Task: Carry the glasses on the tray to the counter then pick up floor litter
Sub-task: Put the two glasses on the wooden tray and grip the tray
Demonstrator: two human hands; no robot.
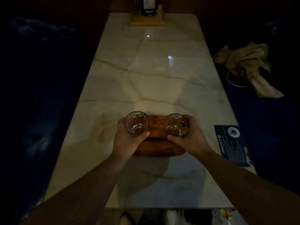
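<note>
A brown wooden tray [158,146] lies on the pale marble table [154,75], near its front half. Two clear, empty glasses are over the tray's far corners. My left hand [125,140] is wrapped around the left glass [136,123], thumb across its base. My right hand [190,138] grips the right glass [176,125] in the same way. I cannot tell whether the glasses rest on the tray or are lifted off it. Pale scraps of litter [224,214] show on the dark floor below the table's near edge.
A wooden caddy [147,21] with a dark bottle stands at the table's far end. A dark blue card [233,144] lies at the right edge. Dark blue bench seats flank the table; a crumpled tan cloth [246,64] lies on the right one. My shoes [170,216] show below.
</note>
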